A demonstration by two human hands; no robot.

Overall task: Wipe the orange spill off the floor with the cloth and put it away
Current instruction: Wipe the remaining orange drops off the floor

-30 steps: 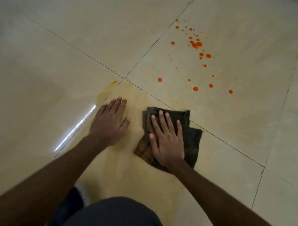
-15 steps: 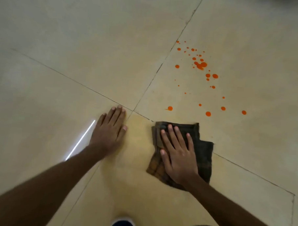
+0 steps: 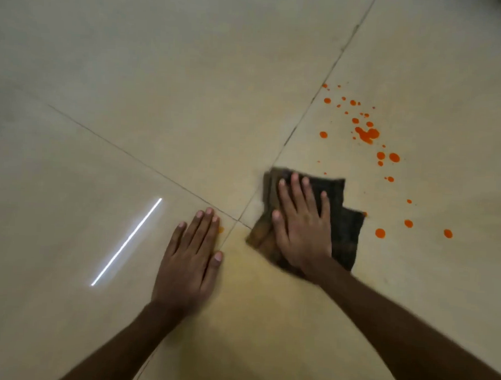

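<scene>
Pressing down with straight, spread fingers, your right hand (image 3: 301, 223) lies flat on the folded dark cloth (image 3: 346, 234) and curls round nothing. The cloth sits on the floor (image 3: 132, 98) where four tiles meet. Its far-right edge touches one drop of the orange spill (image 3: 366, 134); most drops lie beyond it, up and to the right, unwiped. Your left hand (image 3: 190, 253) is likewise flat and released, braced on the floor just left of the cloth, with a small orange spot (image 3: 221, 229) at its fingertips. A pale yellowish film (image 3: 254, 282) covers the tile beneath your wrists. Risks, as judged: a saturated cloth would smear colour rather than lift it, widening that film. Liquid may settle in the grout line (image 3: 304, 111). The scattered outer drops are easily missed. A bracing palm on a wet, glossy tile could slide.
</scene>
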